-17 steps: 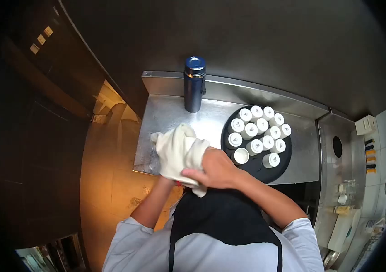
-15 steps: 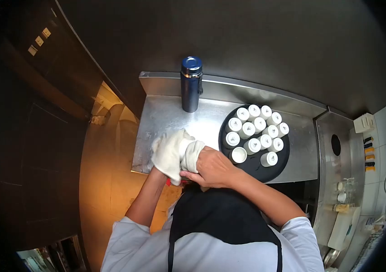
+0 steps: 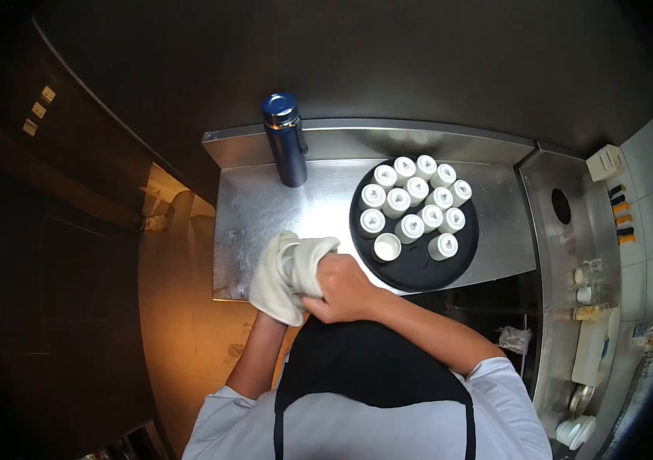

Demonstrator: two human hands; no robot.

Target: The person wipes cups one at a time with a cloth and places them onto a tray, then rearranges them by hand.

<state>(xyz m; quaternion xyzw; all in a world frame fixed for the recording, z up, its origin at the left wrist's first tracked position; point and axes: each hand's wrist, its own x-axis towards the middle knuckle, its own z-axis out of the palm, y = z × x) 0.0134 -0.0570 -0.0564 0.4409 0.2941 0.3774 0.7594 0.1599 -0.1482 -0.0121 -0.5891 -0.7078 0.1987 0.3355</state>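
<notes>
A white cloth (image 3: pixel 269 276) is bunched up in front of my apron, close to the counter's front edge. My right hand (image 3: pixel 346 287) is closed on the right side of this cloth, thumb toward me. The cloth covers my left hand, so its fingers are hidden; only the left wrist and forearm (image 3: pixel 261 349) show below it. A pale, smooth shape sits between the folds, too covered to name. To the right, a round black tray (image 3: pixel 418 268) holds several white cups (image 3: pixel 410 228), most bottom up. One cup (image 3: pixel 386 247) at the tray's front left stands mouth up.
A dark blue thermos flask (image 3: pixel 288 153) stands at the back of the steel counter (image 3: pixel 238 222), by the raised back edge. At right is another steel unit with a round dark hole (image 3: pixel 562 206). Glasses (image 3: pixel 591 272) and a wall rack of orange-and-black handles (image 3: pixel 621 218) lie beyond.
My right hand has shifted slightly on the cloth, and the cloth is folded differently. The whole view has turned a little, moving flask and tray leftward. Cups stay on the tray.
</notes>
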